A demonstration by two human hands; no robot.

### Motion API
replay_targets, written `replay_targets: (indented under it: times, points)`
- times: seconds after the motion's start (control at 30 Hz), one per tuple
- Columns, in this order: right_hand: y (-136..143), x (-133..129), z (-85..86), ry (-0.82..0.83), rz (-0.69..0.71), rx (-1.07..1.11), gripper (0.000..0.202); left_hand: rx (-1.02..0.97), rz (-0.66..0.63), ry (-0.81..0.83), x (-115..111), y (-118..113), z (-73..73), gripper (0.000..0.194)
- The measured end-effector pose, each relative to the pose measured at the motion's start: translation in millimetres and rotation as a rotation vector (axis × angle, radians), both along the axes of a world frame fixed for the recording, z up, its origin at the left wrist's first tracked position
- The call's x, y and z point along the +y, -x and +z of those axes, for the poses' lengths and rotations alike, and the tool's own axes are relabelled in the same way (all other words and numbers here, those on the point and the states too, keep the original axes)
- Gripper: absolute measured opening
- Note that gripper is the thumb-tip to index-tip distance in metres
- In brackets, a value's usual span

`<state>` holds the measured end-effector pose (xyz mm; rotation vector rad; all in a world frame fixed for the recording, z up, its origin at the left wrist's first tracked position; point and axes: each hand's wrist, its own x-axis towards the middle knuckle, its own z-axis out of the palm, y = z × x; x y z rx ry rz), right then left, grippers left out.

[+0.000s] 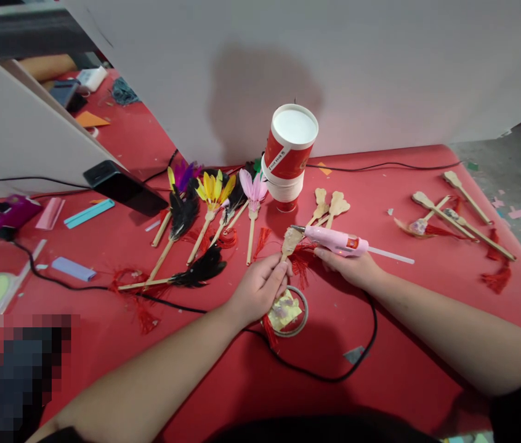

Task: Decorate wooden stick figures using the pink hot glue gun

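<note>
My left hand (263, 288) is closed around the handle of a small wooden fan frame (292, 240), its flat head pointing away from me. A red tassel (270, 331) hangs below that hand. In my right hand (350, 264) is a pink hot glue gun (337, 240), with a clear glue stick (392, 255) sticking out of its back. The gun's metal nozzle touches or hovers just over the wooden head; I cannot tell which. Under my left hand lies a roll of tape (305, 307) with crumpled yellow paper (286, 310) inside its ring.
Feathered fans, one with pink feathers (254, 187), one with yellow (214, 189), lie left of stacked paper cups (290, 144). Bare wooden frames (335, 206) sit behind the gun, others (466, 227) at right. A black cord (325, 376) loops across the red table. A purple power strip (8, 215) is far left.
</note>
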<state>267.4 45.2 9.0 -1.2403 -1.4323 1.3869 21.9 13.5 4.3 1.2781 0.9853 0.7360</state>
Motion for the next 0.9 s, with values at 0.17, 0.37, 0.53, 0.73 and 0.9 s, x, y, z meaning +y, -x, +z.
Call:
replay_targets:
  times: [0.17,0.37,0.53,0.73,0.9]
  points:
    - [1,-1,2.1,0.021,-0.04,0.015,0.046,0.009,-0.013,-0.011,0,0,1.2,0.05]
    - [3,0,10.1,0.021,-0.02,0.078,0.042,0.0,0.001,0.006,1,-1,1.8,0.051]
    - [4,1,8.1,0.002,-0.008,0.074,0.044,0.011,0.01,0.003,1,0,2.0,0.052]
    - [3,1,3.0,-0.019,0.015,0.07,0.043,0.044,0.022,-0.012,2,-1,3.4,0.051]
    - [3,0,3.9,-0.016,0.014,0.104,0.041,0.056,0.026,-0.025,2,-1,3.0,0.051]
